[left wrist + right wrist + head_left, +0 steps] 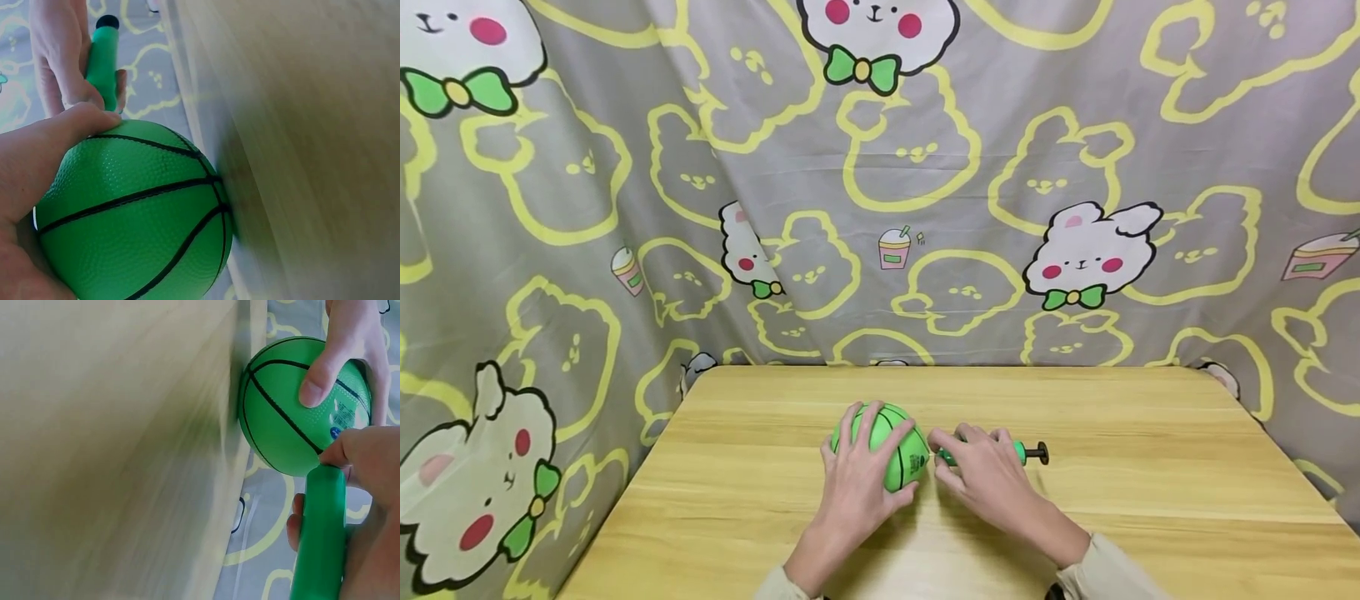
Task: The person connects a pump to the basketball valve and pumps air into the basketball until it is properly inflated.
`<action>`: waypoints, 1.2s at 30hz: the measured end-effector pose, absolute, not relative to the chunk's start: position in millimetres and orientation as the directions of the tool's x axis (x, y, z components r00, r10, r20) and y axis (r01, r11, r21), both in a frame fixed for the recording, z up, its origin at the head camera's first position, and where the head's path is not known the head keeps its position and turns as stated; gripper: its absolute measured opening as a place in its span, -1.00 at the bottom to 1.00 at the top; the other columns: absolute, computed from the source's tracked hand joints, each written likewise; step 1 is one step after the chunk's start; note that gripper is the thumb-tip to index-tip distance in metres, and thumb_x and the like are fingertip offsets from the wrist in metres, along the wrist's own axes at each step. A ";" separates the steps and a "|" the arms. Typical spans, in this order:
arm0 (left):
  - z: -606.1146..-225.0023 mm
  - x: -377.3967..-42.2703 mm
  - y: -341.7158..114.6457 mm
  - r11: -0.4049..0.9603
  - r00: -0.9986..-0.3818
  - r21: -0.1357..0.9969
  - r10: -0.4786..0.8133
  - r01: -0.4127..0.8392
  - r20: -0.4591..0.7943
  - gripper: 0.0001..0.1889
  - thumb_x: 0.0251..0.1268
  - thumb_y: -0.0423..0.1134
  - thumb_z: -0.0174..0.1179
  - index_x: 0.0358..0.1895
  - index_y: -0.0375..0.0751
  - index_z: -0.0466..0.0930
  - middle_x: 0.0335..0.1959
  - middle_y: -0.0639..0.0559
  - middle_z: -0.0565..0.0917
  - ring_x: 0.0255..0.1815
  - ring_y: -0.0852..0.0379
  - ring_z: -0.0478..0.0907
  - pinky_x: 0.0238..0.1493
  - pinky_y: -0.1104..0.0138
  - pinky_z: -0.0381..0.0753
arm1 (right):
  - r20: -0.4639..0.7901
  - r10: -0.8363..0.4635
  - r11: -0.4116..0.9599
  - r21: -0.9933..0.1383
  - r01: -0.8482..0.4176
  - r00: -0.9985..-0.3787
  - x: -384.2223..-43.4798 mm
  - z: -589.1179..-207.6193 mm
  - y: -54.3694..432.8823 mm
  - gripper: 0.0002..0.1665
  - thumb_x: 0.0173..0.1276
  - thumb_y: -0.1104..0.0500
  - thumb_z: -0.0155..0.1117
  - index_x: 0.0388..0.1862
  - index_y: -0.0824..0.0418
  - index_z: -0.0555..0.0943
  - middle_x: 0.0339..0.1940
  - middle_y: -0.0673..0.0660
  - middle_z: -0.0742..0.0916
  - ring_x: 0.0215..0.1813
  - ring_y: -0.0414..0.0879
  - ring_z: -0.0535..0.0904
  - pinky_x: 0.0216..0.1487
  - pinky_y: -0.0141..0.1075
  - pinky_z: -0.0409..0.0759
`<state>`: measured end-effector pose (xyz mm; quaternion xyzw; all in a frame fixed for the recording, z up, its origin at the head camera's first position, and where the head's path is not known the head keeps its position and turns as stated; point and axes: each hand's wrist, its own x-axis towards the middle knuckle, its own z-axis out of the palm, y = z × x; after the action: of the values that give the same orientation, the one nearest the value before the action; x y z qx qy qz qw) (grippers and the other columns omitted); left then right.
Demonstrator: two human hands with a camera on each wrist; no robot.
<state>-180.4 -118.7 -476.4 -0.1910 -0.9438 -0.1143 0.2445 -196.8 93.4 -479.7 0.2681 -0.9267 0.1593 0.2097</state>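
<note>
A green ball with black basketball lines rests on the table, and my left hand grips it from above with spread, curved fingers. To its right, my right hand holds a green hand pump lying level, its black handle sticking out to the right. A thin pale needle bridges the small gap between pump and ball in the head view. The right wrist view shows my fingers pinching the front of the pump right at the ball, covering the needle there. Print marks the ball's side near that spot.
The wooden table spreads around both hands. A grey curtain with yellow outlines and white cartoon animals hangs behind the table and along its left side.
</note>
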 end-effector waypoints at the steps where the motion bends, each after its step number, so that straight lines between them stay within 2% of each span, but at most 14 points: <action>1: -476.6 -180.6 -119.2 0.902 -0.811 0.124 0.303 0.413 0.500 -0.11 -0.19 0.21 0.60 0.38 0.32 0.47 0.48 -0.11 0.30 0.50 -0.29 0.16 0.02 -0.41 0.44 | 0.459 -0.435 0.804 -0.191 -0.564 -0.775 -197.4 -478.7 93.6 -0.81 0.32 0.07 0.34 -0.12 -0.20 0.61 -0.41 -0.15 0.57 -0.52 -0.30 0.32 -0.29 -0.20 0.25; 9: -475.7 -182.9 -119.4 0.892 -0.807 0.125 0.323 0.434 0.495 -0.12 -0.20 0.18 0.61 0.36 0.34 0.49 0.48 -0.08 0.30 0.50 -0.27 0.16 0.01 -0.39 0.45 | 0.366 -0.456 0.762 -0.311 -0.568 -0.811 -200.5 -472.4 98.8 -0.82 0.36 0.11 0.31 -0.17 -0.21 0.56 -0.43 -0.22 0.60 -0.53 -0.35 0.30 -0.28 -0.20 0.32; 17: -477.0 -182.4 -119.8 0.892 -0.800 0.114 0.328 0.437 0.502 -0.11 -0.25 0.17 0.62 0.35 0.36 0.49 0.47 -0.07 0.30 0.50 -0.25 0.16 0.04 -0.37 0.44 | 0.399 -0.460 0.792 -0.220 -0.570 -0.793 -198.3 -474.0 98.9 -0.83 0.30 0.08 0.32 -0.18 -0.17 0.56 -0.49 -0.21 0.54 -0.54 -0.33 0.30 -0.32 -0.18 0.35; 36: -479.1 -181.8 -119.7 0.885 -0.787 0.116 0.332 0.450 0.520 -0.12 -0.26 0.15 0.63 0.34 0.35 0.50 0.47 -0.07 0.31 0.50 -0.25 0.16 0.04 -0.41 0.43 | 0.414 -0.451 0.812 -0.178 -0.556 -0.791 -194.0 -475.3 98.3 -0.81 0.28 0.08 0.33 -0.17 -0.18 0.57 -0.46 -0.18 0.56 -0.51 -0.30 0.36 -0.29 -0.15 0.33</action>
<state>-181.8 -119.7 -479.1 -0.2086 -0.9379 -0.1177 0.2510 -194.0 98.3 -475.3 0.2691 -0.9349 0.1465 0.1791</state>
